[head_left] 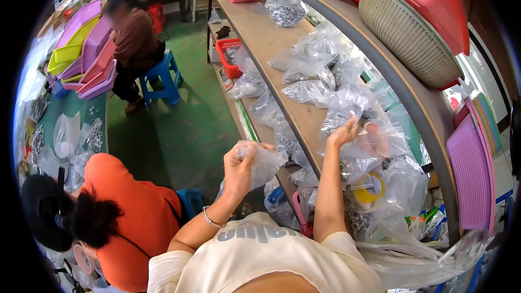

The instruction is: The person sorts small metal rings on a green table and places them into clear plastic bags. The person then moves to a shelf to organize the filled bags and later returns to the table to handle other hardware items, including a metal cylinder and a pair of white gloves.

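My left hand [239, 171], a bracelet on its wrist, is closed around a crumpled clear plastic bag [267, 164] in front of my chest. What the bag holds, if anything, I cannot make out. Over the shelf board, my right hand [342, 133] reaches out with its fingers apart, beside a clear bag of small grey metal parts [332, 121]. Whether the fingertips touch that bag is unclear. More filled bags [304, 91] lie just beyond it on the same shelf [293, 109].
A roll of yellow tape [370, 189] lies among loose plastic by my right forearm. Plastic baskets [407, 32] stand on the upper shelf. A red basket [230, 57] sits lower down. To my left are a person in orange [127, 214] and another on a blue stool [163, 78].
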Motion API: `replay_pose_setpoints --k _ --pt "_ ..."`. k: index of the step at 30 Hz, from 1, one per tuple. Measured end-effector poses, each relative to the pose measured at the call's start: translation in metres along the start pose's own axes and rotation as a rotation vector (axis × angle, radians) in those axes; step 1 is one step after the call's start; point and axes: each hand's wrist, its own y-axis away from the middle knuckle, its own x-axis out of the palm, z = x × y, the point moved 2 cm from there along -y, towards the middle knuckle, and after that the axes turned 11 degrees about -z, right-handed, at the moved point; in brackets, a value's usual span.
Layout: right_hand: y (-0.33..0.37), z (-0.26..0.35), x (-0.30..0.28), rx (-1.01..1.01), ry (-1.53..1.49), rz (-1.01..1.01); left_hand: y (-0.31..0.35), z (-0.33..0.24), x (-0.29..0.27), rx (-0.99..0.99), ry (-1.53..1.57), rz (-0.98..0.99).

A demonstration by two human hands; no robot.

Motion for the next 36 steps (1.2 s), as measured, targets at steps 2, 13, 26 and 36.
replay_pose_setpoints --k 2,13,26,36 --pt "0.006 -0.024 -0.004 -0.007 0.071 0.011 -0.015 0.007 0.005 -0.034 0.007 -0.018" --pt "0.019 0.106 -0.025 -0.466 0.206 0.189 -0.101 0.013 0.070 -0.140 0.011 0.120" --pt "0.051 0.096 0.025 -0.010 0.173 0.597 -0.198 0.029 0.181 -0.743 0.365 0.717" --pt "0.048 0.111 0.008 0.125 0.112 0.064 -0.265 0.063 0.135 -0.170 -0.194 1.304"
